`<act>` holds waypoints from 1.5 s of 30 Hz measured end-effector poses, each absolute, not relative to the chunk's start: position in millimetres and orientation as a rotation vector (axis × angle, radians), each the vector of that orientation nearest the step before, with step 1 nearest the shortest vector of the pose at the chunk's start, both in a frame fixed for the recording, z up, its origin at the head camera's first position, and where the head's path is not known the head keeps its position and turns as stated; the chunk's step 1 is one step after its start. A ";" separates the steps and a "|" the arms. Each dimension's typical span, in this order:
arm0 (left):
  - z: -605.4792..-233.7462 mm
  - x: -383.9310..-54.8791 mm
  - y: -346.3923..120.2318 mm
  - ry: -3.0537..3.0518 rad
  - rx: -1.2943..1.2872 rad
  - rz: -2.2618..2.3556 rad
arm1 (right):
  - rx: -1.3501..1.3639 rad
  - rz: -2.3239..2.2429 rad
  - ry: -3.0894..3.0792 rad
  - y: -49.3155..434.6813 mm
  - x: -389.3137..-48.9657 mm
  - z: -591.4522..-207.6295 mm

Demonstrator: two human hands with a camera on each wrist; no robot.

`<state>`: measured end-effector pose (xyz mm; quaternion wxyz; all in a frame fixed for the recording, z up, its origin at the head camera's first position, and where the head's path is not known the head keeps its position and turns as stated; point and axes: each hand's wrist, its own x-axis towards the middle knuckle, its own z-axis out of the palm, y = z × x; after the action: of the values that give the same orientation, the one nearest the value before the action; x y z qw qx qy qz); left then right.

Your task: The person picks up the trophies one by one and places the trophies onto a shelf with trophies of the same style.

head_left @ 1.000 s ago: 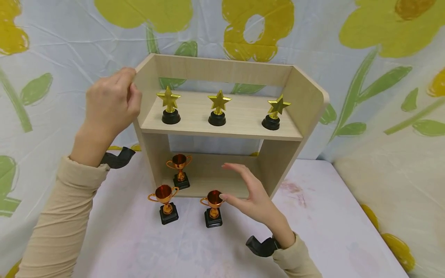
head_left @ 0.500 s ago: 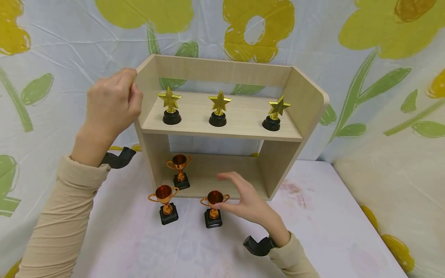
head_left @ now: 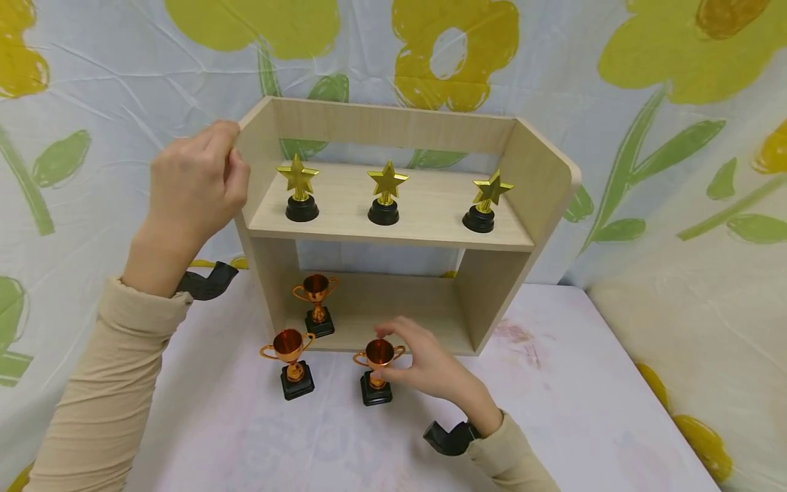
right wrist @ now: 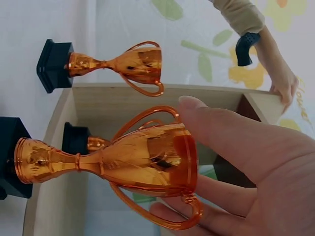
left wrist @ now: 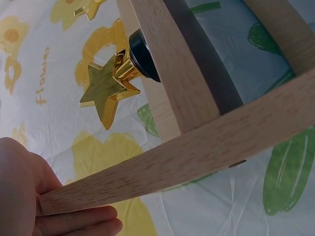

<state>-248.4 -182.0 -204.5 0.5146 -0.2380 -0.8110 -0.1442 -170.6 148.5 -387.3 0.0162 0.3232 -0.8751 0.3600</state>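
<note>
My left hand [head_left: 190,181] grips the upper left side panel of a light wooden shelf [head_left: 393,240]; in the left wrist view, thumb and fingers [left wrist: 81,219] lie on either side of the panel's edge. My right hand [head_left: 424,365] is at a bronze trophy cup [right wrist: 147,162] standing on the table before the shelf. Its thumb [right wrist: 216,128] and fingers are spread to either side of the cup, thumb tip close by one handle. A second bronze trophy cup [head_left: 288,345] stands to the left. A third trophy cup [head_left: 316,290] sits at the left of the lower shelf.
On the upper shelf stand three gold star trophies: a left star [head_left: 298,179], a middle star [head_left: 387,182] and a right star [head_left: 490,191]. A pale cloth covers the table [head_left: 246,444]. Behind hangs a flower-patterned cloth [head_left: 572,61].
My right hand has moved left and slightly down, its thumb and fingers coming to either side of the right-hand trophy cup. My left hand stays on the shelf panel.
</note>
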 end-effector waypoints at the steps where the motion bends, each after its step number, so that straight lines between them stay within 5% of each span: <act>1: -204.4 -248.3 -181.9 -1.948 -0.575 -0.345 | 1.013 1.118 -2.724 148.3 -170.5 -388.3; 45: -205.6 -247.9 -183.1 -1.958 -0.568 -0.338 | 1.161 1.082 -2.629 146.8 -177.5 -391.1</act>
<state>-247.9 -183.1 -205.6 0.5119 -0.2361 -0.8139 -0.1406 -177.5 146.8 -391.1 0.0355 0.3778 -0.8555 0.3523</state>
